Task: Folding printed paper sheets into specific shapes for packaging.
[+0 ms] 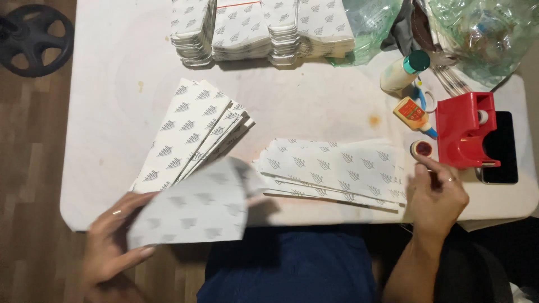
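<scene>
While the left hand (pixel 112 241) grips a blurred patterned paper bag (pixel 191 210) past the table edge (pixel 73 219), the right hand (pixel 438 196) rests open beside a flat bag stack (pixel 337 168).

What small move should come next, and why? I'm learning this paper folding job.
Probably lay the blurred paper sheet in the left hand flat on the table near the front edge. It hangs partly off the table, while the right hand rests at the end of the flat stack, beside the small tape roll.
</scene>
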